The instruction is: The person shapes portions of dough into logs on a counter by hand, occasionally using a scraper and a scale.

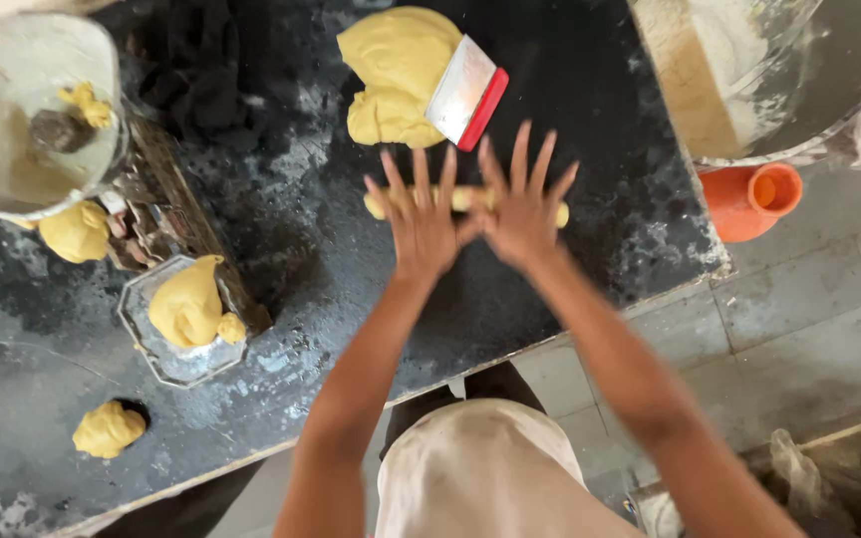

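Both hands flat, fingers spread, gripping nothing: left hand (421, 224) and right hand (522, 204) press on yellow dough roll (466, 202), centre of frame, on dark worktop (281, 249).

Roll long axis runs left-right across frame; ends poke out past both hands.

Risk: uneven pressure thins middle, roll tears. Scraper (466, 92) on dough mass (396, 75) just above; forward stroke may bump it.

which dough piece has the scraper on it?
The big dough mass at the table's far edge; the red-handled scraper rests on its right side. The smaller lumps lie bare.
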